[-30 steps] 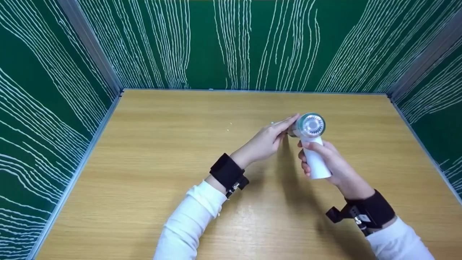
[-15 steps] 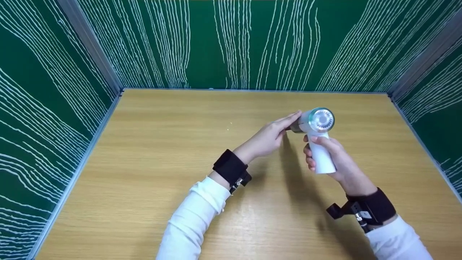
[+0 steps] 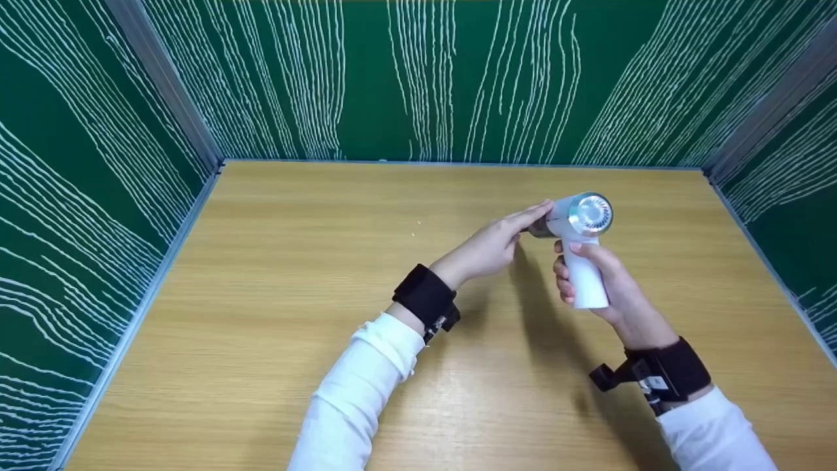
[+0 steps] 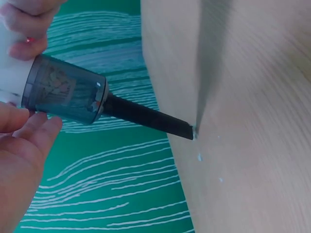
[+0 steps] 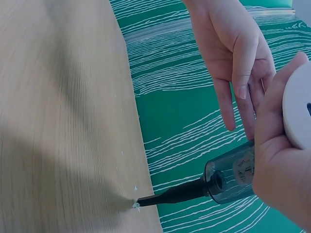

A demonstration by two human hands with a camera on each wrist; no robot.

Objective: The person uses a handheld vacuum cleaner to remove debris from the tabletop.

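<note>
My right hand (image 3: pixel 605 284) grips the white handle of a small hand-held vacuum (image 3: pixel 580 222), held just above the wooden table (image 3: pixel 294 275). Its round rear grille faces the head camera. My left hand (image 3: pixel 490 248) lies with straight fingers against the vacuum's smoky dust cup (image 4: pixel 65 94). In the left wrist view the thin black nozzle (image 4: pixel 146 116) runs down to the table, its tip touching the wood beside white crumbs (image 4: pixel 198 156). The right wrist view shows the same nozzle (image 5: pixel 170 196), a crumb (image 5: pixel 136 205) at its tip, and my left hand (image 5: pixel 233 53) behind the cup (image 5: pixel 233 177).
Green walls with white wavy lines (image 3: pixel 458 78) close in the table on the left, back and right. A few tiny white specks (image 3: pixel 418 226) lie on the wood left of the hands.
Both hands and the vacuum have shifted a little to the right and farther away. The vacuum's rear end has swung more to the right.
</note>
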